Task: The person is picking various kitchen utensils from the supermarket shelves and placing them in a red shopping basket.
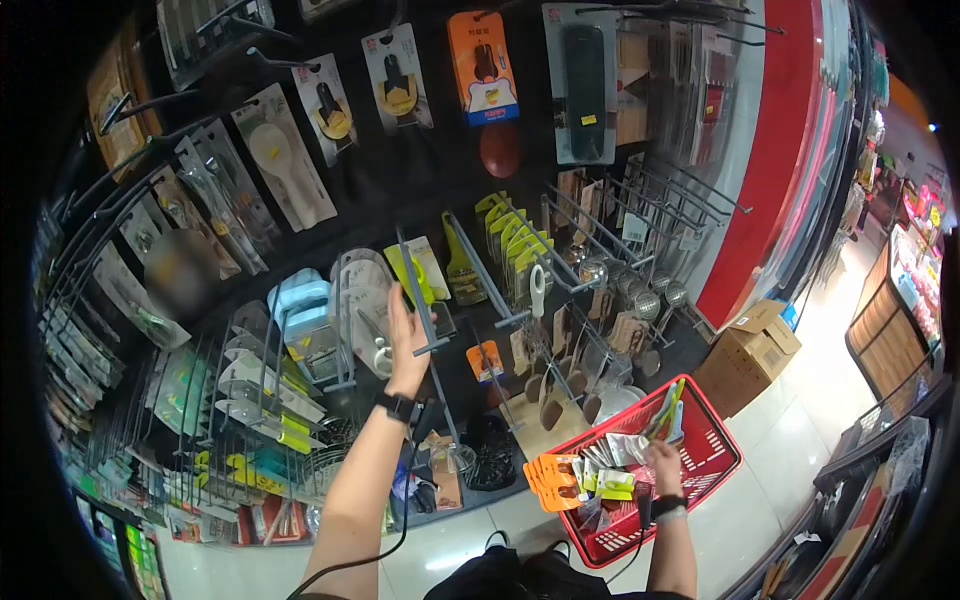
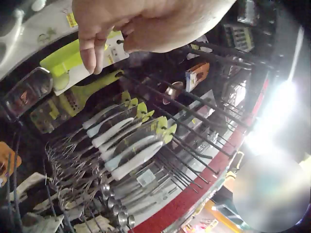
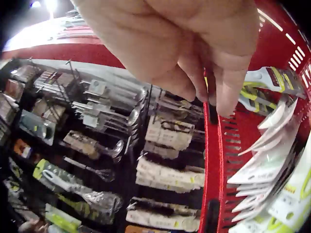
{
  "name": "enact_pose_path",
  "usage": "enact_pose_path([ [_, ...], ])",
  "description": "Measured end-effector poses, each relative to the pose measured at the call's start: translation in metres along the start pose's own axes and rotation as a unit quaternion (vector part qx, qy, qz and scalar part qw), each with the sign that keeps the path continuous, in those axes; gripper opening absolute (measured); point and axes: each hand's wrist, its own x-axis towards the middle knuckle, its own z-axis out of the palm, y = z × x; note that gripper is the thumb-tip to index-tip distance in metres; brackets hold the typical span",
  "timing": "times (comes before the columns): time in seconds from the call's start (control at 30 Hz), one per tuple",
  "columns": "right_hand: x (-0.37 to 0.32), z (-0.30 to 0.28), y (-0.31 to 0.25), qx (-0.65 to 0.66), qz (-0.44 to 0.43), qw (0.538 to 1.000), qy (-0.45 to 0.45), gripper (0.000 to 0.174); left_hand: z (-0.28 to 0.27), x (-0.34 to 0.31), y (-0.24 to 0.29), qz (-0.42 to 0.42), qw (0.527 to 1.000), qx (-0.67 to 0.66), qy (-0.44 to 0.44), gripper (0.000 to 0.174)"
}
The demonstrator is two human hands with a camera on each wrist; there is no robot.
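Observation:
My left hand (image 1: 407, 345) is raised among the rack hooks, its fingers extended. In the left wrist view its fingertips (image 2: 95, 60) overlap a lime-green tool on a white card (image 2: 73, 63). A green brush-like tool (image 2: 77, 99) hangs beside that card. My right hand (image 1: 663, 465) is over the red shopping basket (image 1: 715, 425), with fingers curled at a red bar of the basket (image 3: 212, 160) in the right wrist view. The basket contains white-carded packs (image 3: 272, 145), green-handled tools (image 3: 272, 80) and orange-carded packs (image 1: 552, 482).
Long metal hooks (image 1: 480, 260) jut out around my left hand. Whisks (image 2: 68, 160) and ladles (image 1: 640, 295) hang to the right. A cardboard box (image 1: 750, 360) stands on the tiled floor (image 1: 790, 440) beyond the basket. Shelving (image 1: 840, 510) lines the right side.

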Motion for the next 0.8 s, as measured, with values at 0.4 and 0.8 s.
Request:
enact_pose_path([
  [0.4, -0.188, 0.037, -0.089, -0.079, 0.087, 0.987, -0.108, 0.025, 0.003, 0.091, 0.015, 0.020, 0.986, -0.140, 0.089, 0.065],
  [0.8, -0.205, 0.047, -0.098, -0.064, 0.032, 0.996, -0.048, 0.024, 0.015, 0.065, -0.005, 0.134, 0.985, 0.049, 0.097, 0.042],
])
